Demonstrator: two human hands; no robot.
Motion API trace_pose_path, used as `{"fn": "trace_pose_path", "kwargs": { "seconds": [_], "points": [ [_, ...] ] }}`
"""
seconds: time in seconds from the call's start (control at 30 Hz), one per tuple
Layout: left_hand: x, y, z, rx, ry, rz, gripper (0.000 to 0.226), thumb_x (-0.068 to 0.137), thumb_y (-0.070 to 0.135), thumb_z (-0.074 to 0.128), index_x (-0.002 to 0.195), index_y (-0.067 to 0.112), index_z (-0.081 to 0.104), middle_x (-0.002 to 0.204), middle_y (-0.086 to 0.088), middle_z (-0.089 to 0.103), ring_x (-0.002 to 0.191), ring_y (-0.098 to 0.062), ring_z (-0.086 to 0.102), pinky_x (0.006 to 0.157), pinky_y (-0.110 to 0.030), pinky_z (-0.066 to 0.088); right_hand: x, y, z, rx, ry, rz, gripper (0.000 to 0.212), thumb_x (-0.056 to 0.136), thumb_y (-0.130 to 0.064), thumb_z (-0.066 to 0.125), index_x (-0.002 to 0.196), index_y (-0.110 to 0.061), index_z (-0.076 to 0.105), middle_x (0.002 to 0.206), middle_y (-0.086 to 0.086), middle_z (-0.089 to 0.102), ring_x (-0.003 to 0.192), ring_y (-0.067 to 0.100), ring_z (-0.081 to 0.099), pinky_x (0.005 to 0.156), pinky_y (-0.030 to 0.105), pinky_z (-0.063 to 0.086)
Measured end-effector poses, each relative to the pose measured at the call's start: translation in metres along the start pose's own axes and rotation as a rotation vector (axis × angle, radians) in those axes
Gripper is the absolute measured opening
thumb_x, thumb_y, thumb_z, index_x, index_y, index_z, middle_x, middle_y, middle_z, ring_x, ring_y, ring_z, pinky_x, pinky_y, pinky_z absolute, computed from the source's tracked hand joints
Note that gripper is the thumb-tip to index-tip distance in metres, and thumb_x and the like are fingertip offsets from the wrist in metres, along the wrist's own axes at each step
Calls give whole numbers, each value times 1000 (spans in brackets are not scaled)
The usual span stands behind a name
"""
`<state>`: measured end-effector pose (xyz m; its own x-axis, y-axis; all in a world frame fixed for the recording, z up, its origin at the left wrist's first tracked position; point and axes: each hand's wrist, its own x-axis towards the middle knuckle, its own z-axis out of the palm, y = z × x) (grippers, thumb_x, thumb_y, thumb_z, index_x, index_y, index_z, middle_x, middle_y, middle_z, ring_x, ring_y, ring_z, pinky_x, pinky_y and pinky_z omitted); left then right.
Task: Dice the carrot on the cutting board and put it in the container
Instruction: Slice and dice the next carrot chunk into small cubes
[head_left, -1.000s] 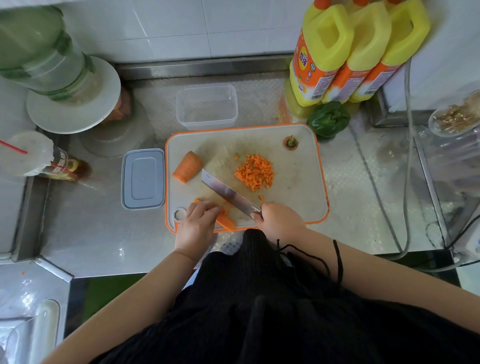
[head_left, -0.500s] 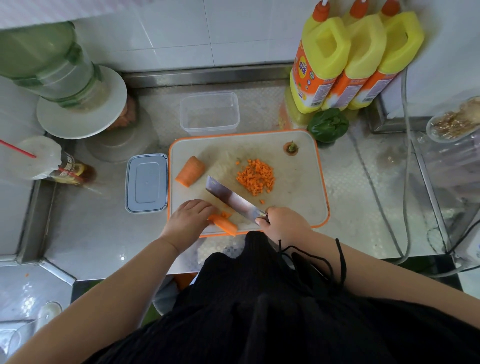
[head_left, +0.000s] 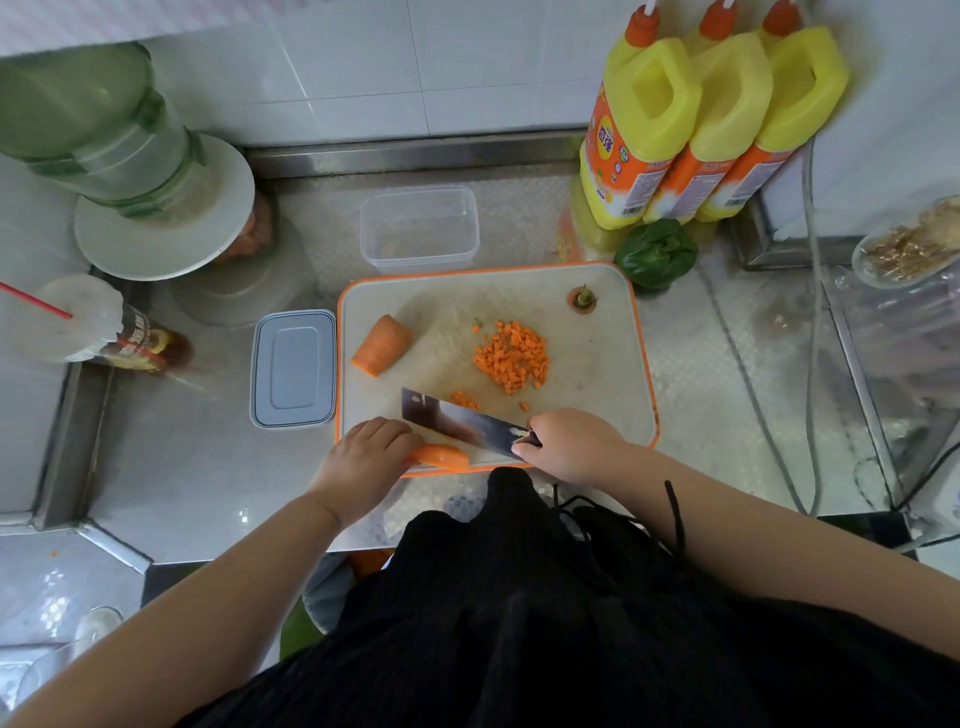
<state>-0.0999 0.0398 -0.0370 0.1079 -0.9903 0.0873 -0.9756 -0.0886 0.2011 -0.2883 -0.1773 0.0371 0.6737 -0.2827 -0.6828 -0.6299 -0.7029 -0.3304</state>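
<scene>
Carrot slab (head_left: 440, 456) lay at the cutting board's (head_left: 597, 364) near edge, pinned under my left hand (head_left: 366, 462), fingers curled onto it. My right hand (head_left: 571, 441) gripped the knife (head_left: 457, 421), blade beside the slab. Diced carrot (head_left: 511, 356) sat mid-board, a carrot chunk (head_left: 381, 344) farther left, the container (head_left: 418, 228) beyond.

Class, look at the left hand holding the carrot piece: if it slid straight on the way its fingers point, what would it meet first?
The left hand points right along the orange carrot piece; the steel cleaver blade likely comes first, though depth is unclear.
</scene>
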Motion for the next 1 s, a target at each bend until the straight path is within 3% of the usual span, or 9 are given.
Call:
{"fn": "trace_pose_path", "kwargs": {
  "seconds": [0.2,0.27,0.33,0.5,0.57,0.67,0.83,0.93,1.0],
  "points": [
    [-2,1,1,-23,-7,-39,31,70,15,81,99,14,69,95,-6,68,84,-28,66,77,-39,57,6,3,3,-38,4,-18,34,96,-40,44,70,-19,43,68,0,46,67,20,49,56,30,33],
    [-1,0,1,-18,2,-23,20,82,23,65,101,16,65,95,-5,67,84,-27,65,76,-37,57,7,4,5,-20,13,-5,36,96,-39,44,67,-19,42,67,1,46,65,19,47,55,30,32],
    [0,-1,0,-15,-14,-26,24,85,30,50,101,18,63,95,-3,66,84,-26,64,76,-35,55,9,5,4,28,44,27,35,96,-38,44,70,-15,46,68,3,48,67,22,50,57,31,35],
    [4,1,-3,12,-91,-58,33,85,36,44,100,18,67,96,0,66,85,-22,64,76,-32,55,16,20,-2,133,179,159,36,97,-38,44,71,-13,48,68,4,49,72,25,54,64,32,41],
    [8,1,-2,19,-97,-74,28,87,36,50,100,18,67,97,1,66,85,-21,64,76,-31,53,19,25,-1,176,238,217,38,96,-38,44,65,-16,43,65,3,47,70,24,52,63,31,39],
    [19,5,-1,-1,-86,-71,27,77,26,78,99,16,67,95,-1,65,82,-23,64,74,-33,54,19,26,3,182,290,234,40,97,-38,43,63,-16,40,63,3,47,69,24,52,61,30,39],
    [47,18,-1,-13,-154,-59,31,71,24,84,96,16,68,90,-1,64,79,-24,63,73,-38,58,16,28,4,184,351,198,39,97,-42,44,66,-18,39,63,0,45,67,22,53,59,31,39],
    [58,21,-3,-50,-210,-78,39,77,41,73,106,15,67,102,-3,65,95,-26,62,82,-44,56,7,30,-1,79,477,177,33,97,-42,42,79,-15,44,65,-2,51,69,24,59,58,32,43],
    [57,23,-5,-107,-117,-134,55,83,56,58,120,16,61,118,-3,61,110,-25,54,92,-42,49,0,32,-2,-35,578,192,30,97,-41,42,87,-13,48,70,0,60,68,27,63,56,32,47]
  ]
}}
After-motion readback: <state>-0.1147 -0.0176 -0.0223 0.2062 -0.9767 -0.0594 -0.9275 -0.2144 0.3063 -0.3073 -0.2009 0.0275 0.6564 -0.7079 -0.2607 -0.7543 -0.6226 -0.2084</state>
